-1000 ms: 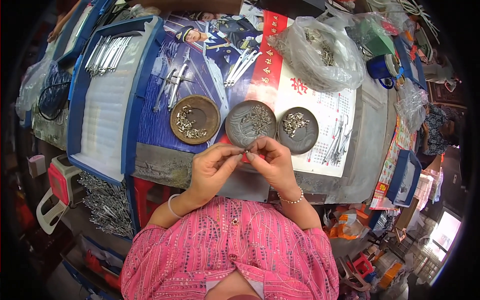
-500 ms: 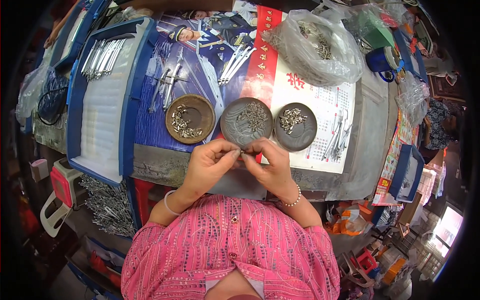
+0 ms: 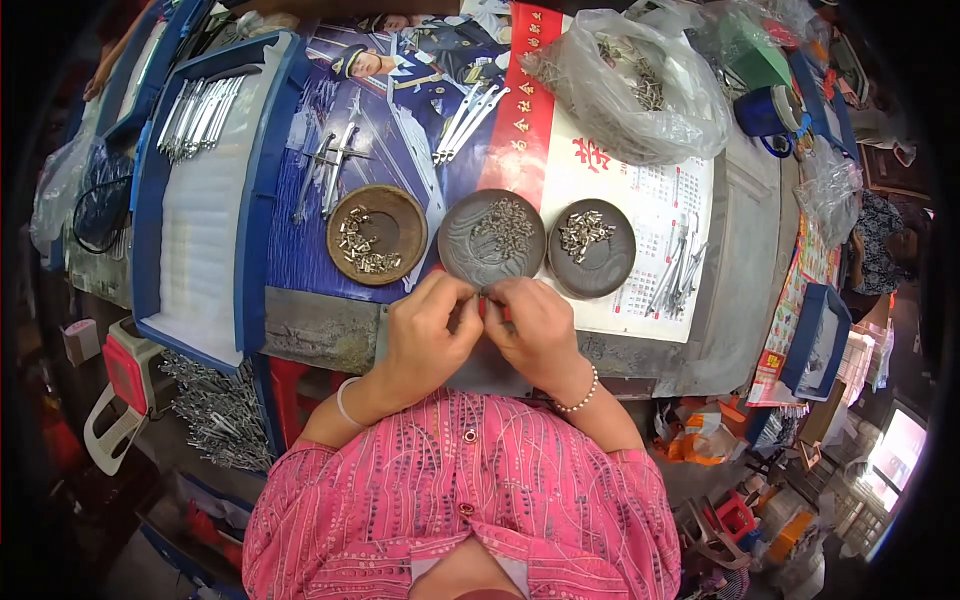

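Both hands meet just below the middle dish, fingertips touching or nearly so. My left hand (image 3: 430, 325), a pale bangle on its wrist, is closed in a pinch. My right hand (image 3: 537, 330), with a beaded bracelet, is pinched too. Whatever lies between the fingertips is too small and hidden to name. Nearest to them is the dark round middle dish (image 3: 462, 262), holding a heap of tiny metal pieces (image 3: 507, 228). On its left stands a brown bowl (image 3: 412, 215) with small shiny cylindrical parts (image 3: 358, 240). To its right, a smaller dark dish (image 3: 615, 270) carries similar parts (image 3: 585, 235).
Thin metal rods lie behind the dishes (image 3: 470, 125), by the bowl (image 3: 338, 170) and at right (image 3: 680, 265). A blue tray (image 3: 255, 200) with more rods fills the left. A plastic bag of metal parts (image 3: 690, 130) and a blue mug (image 3: 762, 112) stand back right.
Both hands have turned and their fingers have curled inward at the same spot. The tiny dark piece glimpsed between the fingertips before is now hidden.
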`<state>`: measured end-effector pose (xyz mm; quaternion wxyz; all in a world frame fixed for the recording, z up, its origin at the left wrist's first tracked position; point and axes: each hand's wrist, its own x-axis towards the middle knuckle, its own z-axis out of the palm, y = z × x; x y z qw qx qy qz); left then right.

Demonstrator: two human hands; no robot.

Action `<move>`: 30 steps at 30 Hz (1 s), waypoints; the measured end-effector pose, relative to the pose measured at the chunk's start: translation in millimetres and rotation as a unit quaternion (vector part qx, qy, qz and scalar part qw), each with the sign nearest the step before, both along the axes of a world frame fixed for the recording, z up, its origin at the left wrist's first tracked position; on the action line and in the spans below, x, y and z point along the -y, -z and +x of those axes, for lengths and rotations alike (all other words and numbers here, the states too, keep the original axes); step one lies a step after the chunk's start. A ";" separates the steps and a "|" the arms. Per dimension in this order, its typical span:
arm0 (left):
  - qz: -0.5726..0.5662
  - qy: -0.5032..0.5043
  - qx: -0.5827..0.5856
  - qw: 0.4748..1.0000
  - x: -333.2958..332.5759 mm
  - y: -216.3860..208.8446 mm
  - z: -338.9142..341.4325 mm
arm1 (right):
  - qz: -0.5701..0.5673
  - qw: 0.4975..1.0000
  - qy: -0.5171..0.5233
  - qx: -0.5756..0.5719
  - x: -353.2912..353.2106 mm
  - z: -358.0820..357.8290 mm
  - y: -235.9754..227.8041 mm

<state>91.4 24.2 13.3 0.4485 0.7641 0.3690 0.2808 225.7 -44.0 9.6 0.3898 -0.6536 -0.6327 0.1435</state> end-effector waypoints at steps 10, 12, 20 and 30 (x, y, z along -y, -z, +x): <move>-0.026 -0.018 -0.026 0.999 -5.7 -2.8 12.3 | 0.071 0.994 0.035 0.069 -5.2 0.2 13.4; -0.048 -0.011 -0.025 0.998 -9.0 -3.3 14.5 | 0.096 0.992 0.046 0.073 -6.7 2.1 15.4; -0.024 0.008 -0.049 0.999 -11.6 -1.1 13.1 | 0.062 0.989 0.118 0.071 -9.5 25.2 11.9; 0.053 0.000 -0.084 0.995 -29.3 4.8 16.9 | -0.008 0.983 0.137 -0.118 -6.1 22.8 8.0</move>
